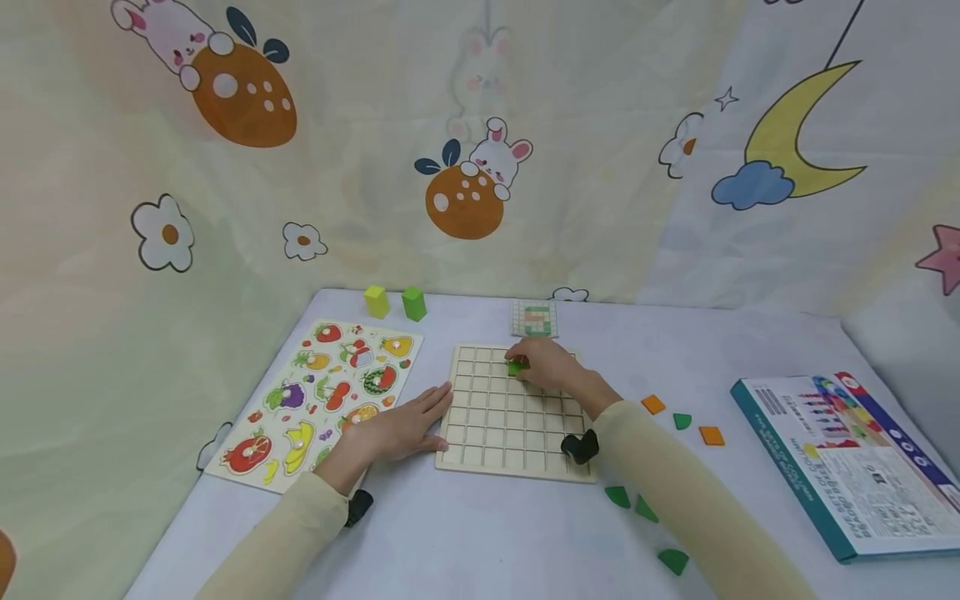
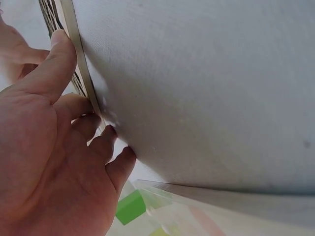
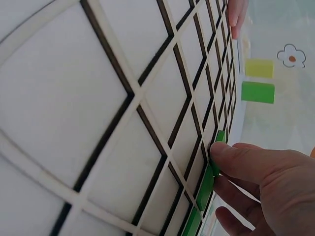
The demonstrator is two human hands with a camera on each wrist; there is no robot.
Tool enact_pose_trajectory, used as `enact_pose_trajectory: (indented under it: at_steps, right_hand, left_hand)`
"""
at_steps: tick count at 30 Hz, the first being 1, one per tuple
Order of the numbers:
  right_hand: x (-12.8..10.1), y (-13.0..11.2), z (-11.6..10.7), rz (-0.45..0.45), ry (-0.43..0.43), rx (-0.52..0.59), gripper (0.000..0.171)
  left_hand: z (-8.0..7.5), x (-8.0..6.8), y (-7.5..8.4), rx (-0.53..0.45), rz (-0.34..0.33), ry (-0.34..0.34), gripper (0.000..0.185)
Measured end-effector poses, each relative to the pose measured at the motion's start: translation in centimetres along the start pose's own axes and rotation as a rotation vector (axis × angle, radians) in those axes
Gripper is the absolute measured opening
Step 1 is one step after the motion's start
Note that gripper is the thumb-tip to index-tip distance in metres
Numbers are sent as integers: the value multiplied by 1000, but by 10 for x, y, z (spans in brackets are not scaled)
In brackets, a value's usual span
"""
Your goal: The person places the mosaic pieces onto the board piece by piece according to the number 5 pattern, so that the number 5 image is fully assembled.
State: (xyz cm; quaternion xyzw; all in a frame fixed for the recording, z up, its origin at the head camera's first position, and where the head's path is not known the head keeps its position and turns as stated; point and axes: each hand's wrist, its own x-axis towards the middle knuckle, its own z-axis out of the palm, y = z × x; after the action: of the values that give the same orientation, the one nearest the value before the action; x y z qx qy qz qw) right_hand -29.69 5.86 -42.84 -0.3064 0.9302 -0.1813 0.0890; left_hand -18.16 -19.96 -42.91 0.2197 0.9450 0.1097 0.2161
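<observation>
A pale wooden grid board (image 1: 480, 433) lies flat on the white table. At its far row my right hand (image 1: 551, 367) pinches a small green tile (image 3: 220, 132) between thumb and fingers. Beyond that tile, the right wrist view shows more green tiles (image 3: 204, 189) sitting in cells along the same edge. My left hand (image 1: 405, 425) rests against the board's left side with fingers extended. In the left wrist view its thumb and fingertips touch the board's edge (image 2: 74, 29). A small card with a coloured grid pattern (image 1: 535, 319) lies just behind the board.
To the left lies a fruit picture board (image 1: 262, 482). A yellow block (image 1: 377, 302) and a green block (image 1: 414, 303) stand at the back. Loose orange tiles (image 1: 712, 436) and green tiles (image 1: 673, 562) lie right of the board, near a flat printed box (image 1: 855, 467).
</observation>
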Motion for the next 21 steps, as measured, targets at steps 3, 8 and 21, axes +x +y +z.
enact_pose_trajectory:
  at_steps: [3, 8, 21]
  right_hand:
    - [-2, 0, 0, -6, 9, -4, 35]
    - [-6, 1, -2, -11, 6, -18, 35]
    - [-50, 27, -29, 1, 24, -34, 36]
  left_hand:
    - [0, 1, 0, -1, 3, -1, 84]
    - [2, 3, -1, 0, 10, -1, 84]
    - [2, 2, -1, 2, -22, -5, 85]
